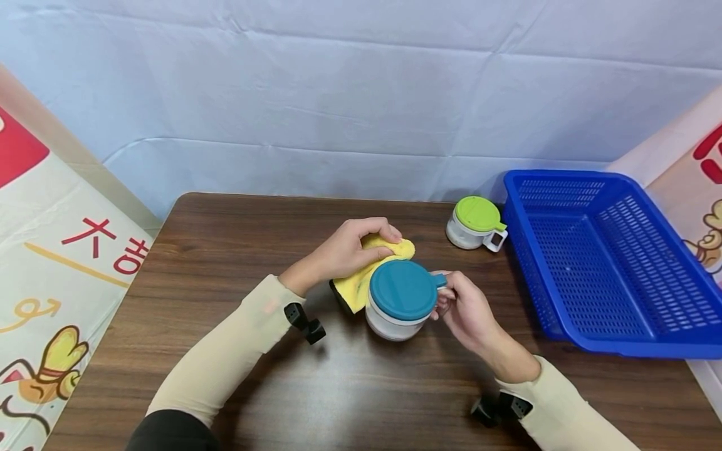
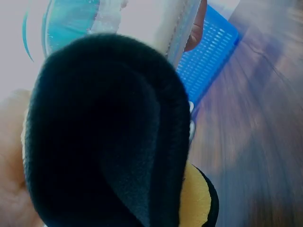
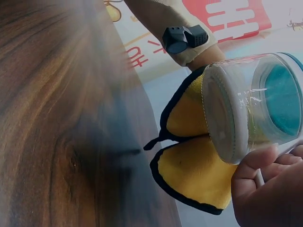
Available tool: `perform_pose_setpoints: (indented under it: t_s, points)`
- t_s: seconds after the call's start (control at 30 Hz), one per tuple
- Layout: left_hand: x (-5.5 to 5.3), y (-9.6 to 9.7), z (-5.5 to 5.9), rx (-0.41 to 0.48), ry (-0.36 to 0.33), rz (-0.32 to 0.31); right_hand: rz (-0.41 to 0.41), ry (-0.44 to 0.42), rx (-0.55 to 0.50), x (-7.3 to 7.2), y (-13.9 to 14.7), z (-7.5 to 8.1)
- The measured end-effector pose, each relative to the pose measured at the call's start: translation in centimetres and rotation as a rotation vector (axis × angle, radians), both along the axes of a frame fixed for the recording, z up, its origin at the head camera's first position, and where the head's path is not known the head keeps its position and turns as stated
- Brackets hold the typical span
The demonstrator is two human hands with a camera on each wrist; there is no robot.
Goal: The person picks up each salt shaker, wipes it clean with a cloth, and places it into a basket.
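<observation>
A clear jar (image 1: 395,319) with a teal lid (image 1: 403,289) is held up by its handle in my right hand (image 1: 465,310). In the right wrist view the jar's (image 3: 241,109) pale base faces the camera, and white stuff shows near its bottom. My left hand (image 1: 352,250) grips a yellow cloth (image 1: 361,282) with black edging, pressed against the jar's far left side. The cloth's dark folded part (image 2: 104,132) fills much of the left wrist view and hides the left fingers there. Below the jar, the cloth (image 3: 194,170) hangs in two flaps.
At the back right of the brown table (image 1: 225,250) stands a smaller jar (image 1: 465,237) with a lime-green lid (image 1: 478,213) and white handle. Right of it sits a blue perforated basket (image 1: 570,335). A pale cloth backdrop (image 1: 338,94) hangs behind the table.
</observation>
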State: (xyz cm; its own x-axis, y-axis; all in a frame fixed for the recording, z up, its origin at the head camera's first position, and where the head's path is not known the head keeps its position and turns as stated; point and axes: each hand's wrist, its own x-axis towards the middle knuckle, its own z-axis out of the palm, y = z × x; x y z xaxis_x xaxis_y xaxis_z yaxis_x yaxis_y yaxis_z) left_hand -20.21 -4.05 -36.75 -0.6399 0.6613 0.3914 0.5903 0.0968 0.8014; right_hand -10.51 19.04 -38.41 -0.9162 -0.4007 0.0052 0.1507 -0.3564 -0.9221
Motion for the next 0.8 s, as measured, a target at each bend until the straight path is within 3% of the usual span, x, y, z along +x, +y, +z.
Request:
perform_pose_setpoints:
  t_s: [0.8]
  points:
    - [-0.2, 1.8, 0.4, -0.045, -0.047, -0.069, 0.047, 0.011, -0.011, 0.3, -0.3, 0.2]
